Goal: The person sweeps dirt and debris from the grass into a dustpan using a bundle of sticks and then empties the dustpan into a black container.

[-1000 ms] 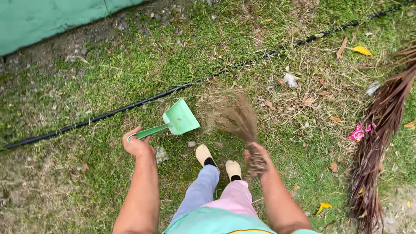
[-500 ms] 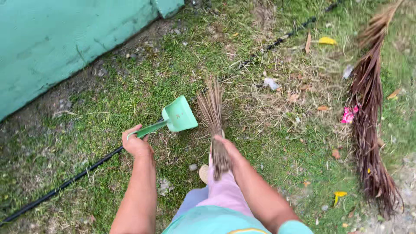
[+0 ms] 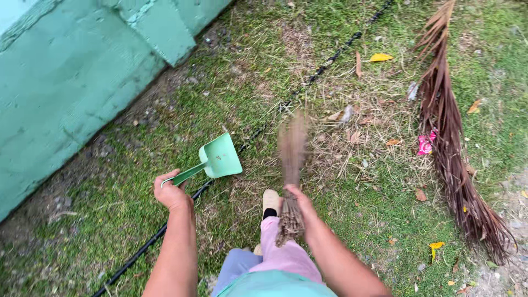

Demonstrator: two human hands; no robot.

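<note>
This is an outdoor yard beside a building, most likely a garden at a home. The ground is patchy grass (image 3: 385,209) with bare soil along a green painted wall (image 3: 71,93). A black hose (image 3: 324,63) runs across the lawn. Dry leaves (image 3: 380,57) and scraps of litter lie scattered about, and a dead brown palm frond (image 3: 448,143) rests on the grass. A green dustpan (image 3: 217,159) and a twig broom (image 3: 290,176) suit yard cleaning.
</note>
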